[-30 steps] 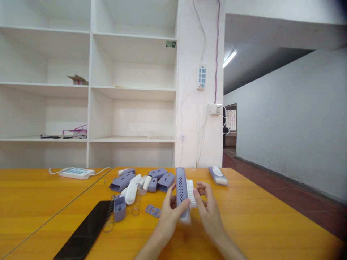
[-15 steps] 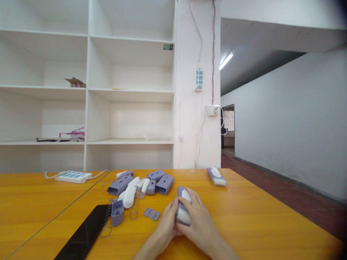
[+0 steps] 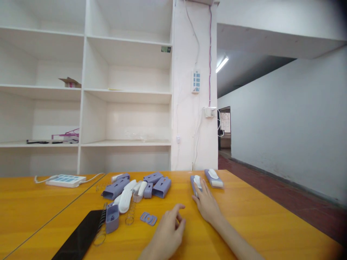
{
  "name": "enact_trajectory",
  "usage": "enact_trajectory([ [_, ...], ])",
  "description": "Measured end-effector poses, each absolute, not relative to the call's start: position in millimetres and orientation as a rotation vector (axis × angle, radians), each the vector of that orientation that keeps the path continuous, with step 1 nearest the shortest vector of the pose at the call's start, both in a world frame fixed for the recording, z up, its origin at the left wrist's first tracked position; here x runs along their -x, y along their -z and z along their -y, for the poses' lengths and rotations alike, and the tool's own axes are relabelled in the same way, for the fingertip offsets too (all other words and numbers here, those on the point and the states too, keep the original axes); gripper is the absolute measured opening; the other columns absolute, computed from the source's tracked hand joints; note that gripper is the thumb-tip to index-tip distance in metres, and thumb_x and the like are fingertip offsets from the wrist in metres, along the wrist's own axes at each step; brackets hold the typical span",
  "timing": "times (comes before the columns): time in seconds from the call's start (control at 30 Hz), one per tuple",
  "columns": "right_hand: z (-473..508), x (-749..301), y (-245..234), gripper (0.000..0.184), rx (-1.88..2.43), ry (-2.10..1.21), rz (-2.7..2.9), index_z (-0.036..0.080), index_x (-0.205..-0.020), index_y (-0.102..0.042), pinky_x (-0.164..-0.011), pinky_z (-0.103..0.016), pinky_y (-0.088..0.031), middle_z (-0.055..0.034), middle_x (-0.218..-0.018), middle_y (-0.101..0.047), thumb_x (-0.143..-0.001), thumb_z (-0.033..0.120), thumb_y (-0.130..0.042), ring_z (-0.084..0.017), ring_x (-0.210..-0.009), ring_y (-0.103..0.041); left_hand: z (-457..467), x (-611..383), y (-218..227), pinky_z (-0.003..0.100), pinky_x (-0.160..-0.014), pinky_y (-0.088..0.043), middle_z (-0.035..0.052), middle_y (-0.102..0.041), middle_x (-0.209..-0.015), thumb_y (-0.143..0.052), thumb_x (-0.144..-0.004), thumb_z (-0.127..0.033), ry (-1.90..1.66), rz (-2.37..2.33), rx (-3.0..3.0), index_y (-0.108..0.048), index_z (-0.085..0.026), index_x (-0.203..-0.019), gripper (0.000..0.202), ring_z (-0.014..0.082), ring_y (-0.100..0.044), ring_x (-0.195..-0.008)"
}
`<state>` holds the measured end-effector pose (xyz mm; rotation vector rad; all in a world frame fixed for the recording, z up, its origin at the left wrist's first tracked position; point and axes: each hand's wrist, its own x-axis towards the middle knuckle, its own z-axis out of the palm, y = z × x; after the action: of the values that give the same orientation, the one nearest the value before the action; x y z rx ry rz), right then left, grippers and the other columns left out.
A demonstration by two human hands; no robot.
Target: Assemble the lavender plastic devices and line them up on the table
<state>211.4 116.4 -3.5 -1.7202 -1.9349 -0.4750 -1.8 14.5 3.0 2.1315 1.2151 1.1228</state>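
Watching from my end through the head camera, I see that the grip has just split: half a second ago both hands are wrapped around the purple-and-white brush unit [image 3: 192, 181], and now only the right hand [image 3: 207, 203] is on it. The unit is farther out across the wooden table [image 3: 238, 220], just beside a similar second unit [image 3: 213, 178], with its white top facing up; it appears to lie on the wood. I judge that handling of this piece is at or near its end, with only the letting go left to confirm.

The right hand's fingers are stretched forward over the unit's near part, with the thumb a little apart on the left. I cannot tell whether they grip it or merely rest on it. The left hand [image 3: 168, 226] is drawn back nearer to me, half curled, with a gap between thumb and forefinger and nothing visible in its hold.

To its left lie a flat purple part [image 3: 148, 218], a coiled spring [image 3: 130, 216] and an upturned purple cup [image 3: 112, 219]. Beyond them, the loose purple casings [image 3: 162, 187] and white pieces [image 3: 125, 200] sit where I see them earlier, untouched by either hand
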Motion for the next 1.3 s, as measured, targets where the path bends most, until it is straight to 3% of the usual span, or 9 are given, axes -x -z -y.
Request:
enact_trajectory([
  [0.2, -149, -227, -8, 0.051, 1.826, 0.58, 1.794, 0.014, -0.144, -0.043, -0.112, -0.049, -0.024, -0.018, -0.158, -0.029, -0.094, 0.027, -0.044, -0.034, -0.147, -0.02, -7, 2, -9, 0.03, -0.077, -0.043, 0.0042, -0.067, -0.095, -0.049, -0.089, -0.021, -1.005, -1.214, -2.27, -0.056, -0.023, -0.129, 0.041, 0.0206, -0.06, -0.086],
  [0.3, -143, -231, -10, 0.042, 1.823, 0.584, 1.787, 0.014, -0.132, -0.053, -0.105, -0.053, -0.029, -0.0215, -0.143, -0.048, -0.099, 0.033, -0.034, -0.038, -0.135, -0.037, -1, 3, -13, 0.033, -0.081, -0.042, 0.0052, -0.068, -0.099, -0.047, -0.09, -0.021, -1.025, -1.181, -2.264, -0.056, -0.026, -0.13, 0.041, 0.0231, -0.06, -0.089],
  [0.37, -138, -233, -9, 0.04, 1.805, 0.546, 1.853, 0.017, -0.112, -0.065, -0.101, -0.049, -0.033, -0.0185, -0.123, -0.063, -0.1, 0.034, -0.031, -0.035, -0.119, -0.053, 2, 4, -15, 0.035, -0.082, -0.042, 0.0056, -0.068, -0.099, -0.046, -0.09, -0.022, -1.041, -1.163, -2.265, -0.057, -0.028, -0.13, 0.041, 0.0249, -0.06, -0.09],
  [0.47, -135, -235, -6, 0.034, 1.796, 0.469, 1.944, 0.018, -0.095, -0.07, -0.09, -0.038, -0.041, -0.0144, -0.105, -0.069, -0.097, 0.03, -0.038, -0.029, -0.104, -0.062, 4, 4, -14, 0.036, -0.083, -0.042, 0.0059, -0.069, -0.098, -0.049, -0.089, -0.022, -1.031, -1.152, -2.285, -0.059, -0.029, -0.128, 0.041, 0.0263, -0.061, -0.09],
  [0.63, -138, -236, -3, 0.034, 1.793, 0.348, 1.995, 0.017, -0.107, -0.07, -0.088, -0.035, -0.045, -0.0138, -0.115, -0.069, -0.093, 0.026, -0.041, -0.027, -0.107, -0.063, 1, 3, -10, 0.034, -0.083, -0.043, 0.0052, -0.07, -0.097, -0.051, -0.087, -0.021, -1.018, -1.135, -2.305, -0.058, -0.029, -0.129, 0.044, 0.0256, -0.061, -0.091],
  [0.83, -131, -231, 12, 0.047, 1.821, 0.248, 2.008, 0.013, -0.128, -0.062, -0.108, -0.042, -0.036, -0.0174, -0.138, -0.058, -0.093, 0.035, -0.04, -0.031, -0.129, -0.051, -2, 11, -25, 0.032, -0.087, -0.045, 0.0043, -0.069, -0.11, -0.043, -0.094, -0.024, -1.061, -1.171, -2.35, -0.053, -0.031, -0.134, 0.041, 0.0231, -0.063, -0.096],
  [1.0, -120, -229, 18, 0.053, 1.842, 0.204, 1.975, 0.013, -0.135, -0.056, -0.114, -0.051, -0.028, -0.0173, -0.147, -0.049, -0.094, 0.039, -0.036, -0.032, -0.14, -0.04, -22, 38, -36, 0.036, -0.095, -0.042, 0.0108, -0.062, -0.12, -0.042, -0.093, -0.019, -1.196, -1.643, -2.401, -0.058, -0.021, -0.124, 0.035, 0.0268, -0.058, -0.11],
  [1.13, -110, -227, 14, 0.049, 1.778, 0.145, 1.987, 0.012, -0.13, -0.06, -0.113, -0.057, -0.029, -0.019, -0.143, -0.053, -0.093, 0.037, -0.038, -0.034, -0.137, -0.043, -37, 69, -40, 0.039, -0.096, -0.042, 0.013, -0.062, -0.109, -0.041, -0.089, -0.012, -1.157, -2.061, -2.371, -0.063, -0.016, -0.109, 0.029, 0.0278, -0.057, -0.108],
  [1.3, -101, -214, 9, 0.049, 1.568, 0.075, 2.076, 0.013, -0.135, -0.055, -0.115, -0.044, -0.032, -0.0158, -0.146, -0.05, -0.091, 0.028, -0.041, -0.027, -0.136, -0.045, -42, 96, -38, 0.04, -0.1, -0.043, 0.0121, -0.062, -0.112, -0.042, -0.088, -0.01, -1.174, -2.079, -2.374, -0.063, -0.015, -0.11, 0.031, 0.0268, -0.057, -0.111],
])
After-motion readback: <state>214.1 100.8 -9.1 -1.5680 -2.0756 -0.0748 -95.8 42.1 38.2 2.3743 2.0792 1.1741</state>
